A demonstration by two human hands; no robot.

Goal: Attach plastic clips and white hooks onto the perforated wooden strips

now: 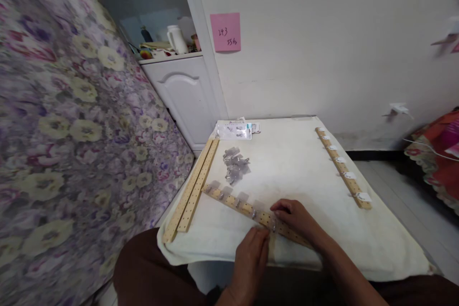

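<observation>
A wooden strip with rows of holes (236, 204) lies slantwise on the white-covered table (297, 167), with several small clear clips fitted along it. My left hand (251, 256) rests at the near edge with fingers closed, fingertips at the strip. My right hand (296, 217) lies over the strip, fingers curled and pinching at a clip. What the fingers hold is too small to name. A heap of loose clear clips (235, 165) lies just beyond the strip.
Two bare wooden strips (191, 191) lie along the table's left edge. Another strip with white clips (342, 167) lies at the right. A clear packet (234, 130) sits at the far edge. A floral bedspread (71, 129) is on the left, a white cabinet (182, 93) behind.
</observation>
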